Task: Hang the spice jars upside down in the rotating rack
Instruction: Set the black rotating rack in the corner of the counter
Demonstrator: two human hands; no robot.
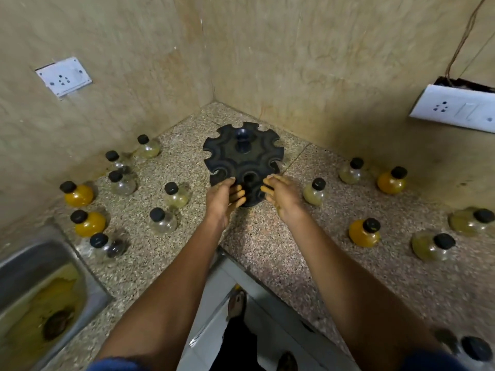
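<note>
Black rack [243,159] standing in the counter [281,250] corner near both walls, left hand [223,196] and right hand [281,195] gripping its near rim, fingers [238,195] curled, jars [364,232] scattered either side, sink [40,285] at left edge, open counter nearest the person.

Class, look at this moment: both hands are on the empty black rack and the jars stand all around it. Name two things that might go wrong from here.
1. Jars stand close beside the rack; sliding or turning it could knock one over.
2. The left hand and right hand hold only its near edge, so it might tip if lifted.
</note>
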